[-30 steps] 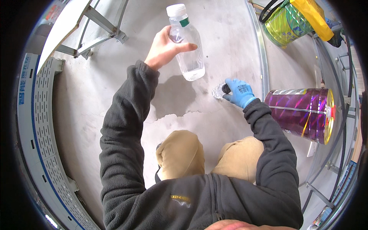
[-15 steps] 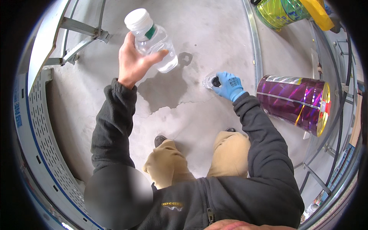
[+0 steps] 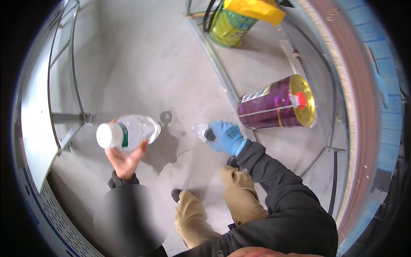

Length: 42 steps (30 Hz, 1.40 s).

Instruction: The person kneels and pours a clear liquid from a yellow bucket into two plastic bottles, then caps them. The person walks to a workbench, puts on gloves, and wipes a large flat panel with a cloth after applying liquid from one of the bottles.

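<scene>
My bare left hand (image 3: pixel 125 157) grips a large clear plastic bottle (image 3: pixel 143 130) with a white cap and a green band at its neck. The bottle is tilted, nearly lying on its side in the air, cap toward the left. My right hand (image 3: pixel 223 136), in a blue glove, is closed on the round black top (image 3: pixel 209 134) of a clear, crinkled plastic thing (image 3: pixel 199 131), seemingly a bottle seen from above. Its lower part is foreshortened and I cannot tell whether it touches the floor. A dark wet patch (image 3: pixel 160 150) lies on the grey floor between the hands.
A purple metal drum (image 3: pixel 267 106) with a gold end and red cap lies right of my gloved hand. Farther off stands a green-yellow container (image 3: pixel 229 28) under a yellow bag (image 3: pixel 257 10). A metal rail (image 3: pixel 214 60) crosses the floor; a metal frame (image 3: pixel 75 118) stands at left.
My view has swung to the right. The large bottle has tipped from near upright to nearly sideways, its cap now pointing left. Both hands keep their holds.
</scene>
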### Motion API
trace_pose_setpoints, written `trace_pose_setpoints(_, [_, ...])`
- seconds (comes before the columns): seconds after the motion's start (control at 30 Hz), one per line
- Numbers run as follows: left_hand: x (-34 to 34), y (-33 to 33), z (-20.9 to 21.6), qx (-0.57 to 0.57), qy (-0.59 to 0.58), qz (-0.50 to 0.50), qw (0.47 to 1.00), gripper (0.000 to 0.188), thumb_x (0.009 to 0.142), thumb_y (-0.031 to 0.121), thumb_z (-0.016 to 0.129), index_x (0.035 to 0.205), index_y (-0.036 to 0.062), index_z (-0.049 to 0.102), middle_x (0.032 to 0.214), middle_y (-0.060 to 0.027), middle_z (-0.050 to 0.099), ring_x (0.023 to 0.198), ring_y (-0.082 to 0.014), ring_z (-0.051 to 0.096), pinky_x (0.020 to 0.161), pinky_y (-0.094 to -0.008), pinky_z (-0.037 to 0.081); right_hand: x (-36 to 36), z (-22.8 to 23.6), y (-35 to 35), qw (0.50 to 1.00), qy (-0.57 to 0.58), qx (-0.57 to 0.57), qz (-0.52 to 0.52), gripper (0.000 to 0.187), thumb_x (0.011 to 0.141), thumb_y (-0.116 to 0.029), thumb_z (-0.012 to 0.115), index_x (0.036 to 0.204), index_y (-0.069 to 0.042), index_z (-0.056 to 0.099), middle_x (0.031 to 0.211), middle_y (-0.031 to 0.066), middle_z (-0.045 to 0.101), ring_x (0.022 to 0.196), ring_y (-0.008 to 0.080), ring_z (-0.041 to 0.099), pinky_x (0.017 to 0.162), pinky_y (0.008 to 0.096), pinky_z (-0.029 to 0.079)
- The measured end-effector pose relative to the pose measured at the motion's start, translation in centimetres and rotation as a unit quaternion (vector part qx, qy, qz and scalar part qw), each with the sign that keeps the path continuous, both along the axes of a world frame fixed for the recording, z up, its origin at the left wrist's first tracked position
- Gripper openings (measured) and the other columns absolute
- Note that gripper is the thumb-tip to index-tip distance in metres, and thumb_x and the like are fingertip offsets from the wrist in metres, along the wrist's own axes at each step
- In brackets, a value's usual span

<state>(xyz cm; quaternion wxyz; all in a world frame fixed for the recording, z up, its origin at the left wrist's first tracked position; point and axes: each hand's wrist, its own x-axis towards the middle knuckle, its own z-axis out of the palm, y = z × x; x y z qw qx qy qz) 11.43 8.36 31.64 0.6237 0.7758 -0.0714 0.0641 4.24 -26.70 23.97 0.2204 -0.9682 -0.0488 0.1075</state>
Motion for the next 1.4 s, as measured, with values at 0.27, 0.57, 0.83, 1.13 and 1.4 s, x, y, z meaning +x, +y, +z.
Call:
trace_pose_setpoints(0.27, [-3.1,-0.7,14.9,0.018,0.012,-0.049,0.999,0.093,0.064,0.015,0.094,0.142,-0.0049,0.047,0.12,-0.0142,0.066,0.11,-0.0259,0.067,0.098,-0.0414,0.054,-4.8,19.0,-1.0,0.998,0.033,0.025,-0.044,0.034,0.082,-0.033,0.073,0.104,-0.01,0.064,0.102,0.0183,0.072,0.093,0.0416,0.07,0.08,0.053,0.054])
trace_pose_setpoints(0.57, [-4.4,-3.7,33.5,0.085,-0.027,-0.151,0.984,0.084,0.068,0.015,0.094,0.137,-0.0023,0.051,0.121,-0.0124,0.065,0.108,-0.0232,0.066,0.096,-0.0398,0.055,-9.3,43.4,-5.3,0.995,-0.036,0.033,-0.084,0.047,0.078,-0.037,0.081,0.112,-0.009,0.066,0.097,0.017,0.072,0.091,0.0394,0.071,0.077,0.0487,0.056])
trace_pose_setpoints(0.83, [-1.0,-15.0,50.9,0.113,-0.068,-0.22,0.967,0.07,0.07,0.017,0.093,0.129,0.001,0.057,0.116,-0.0096,0.069,0.108,-0.024,0.067,0.098,-0.0398,0.054,-11.3,65.3,-16.5,0.967,-0.187,0.089,-0.15,0.04,0.077,-0.033,0.082,0.102,-0.004,0.071,0.091,0.0176,0.074,0.084,0.0349,0.073,0.075,0.0431,0.058])
trace_pose_setpoints(1.13, [7.4,-35.4,61.4,0.03,-0.095,-0.269,0.958,0.072,0.07,0.018,0.095,0.127,-0.0041,0.058,0.117,-0.012,0.07,0.107,-0.0193,0.066,0.096,-0.0361,0.053,-5.1,77.1,-33.7,0.959,-0.159,0.036,-0.23,0.048,0.078,-0.048,0.081,0.099,-0.006,0.072,0.098,0.0211,0.074,0.094,0.0371,0.072,0.084,0.0424,0.056])
trace_pose_setpoints(1.4, [20.1,-54.3,62.1,0.031,-0.149,-0.335,0.93,0.08,0.068,0.028,0.097,0.128,-0.0081,0.058,0.118,-0.0186,0.072,0.108,-0.0262,0.07,0.097,-0.0368,0.055,6.1,75.6,-46.1,0.927,-0.119,-0.094,-0.343,0.063,0.077,-0.058,0.078,0.114,-0.007,0.073,0.111,0.0212,0.075,0.108,0.0378,0.071,0.093,0.0453,0.055])
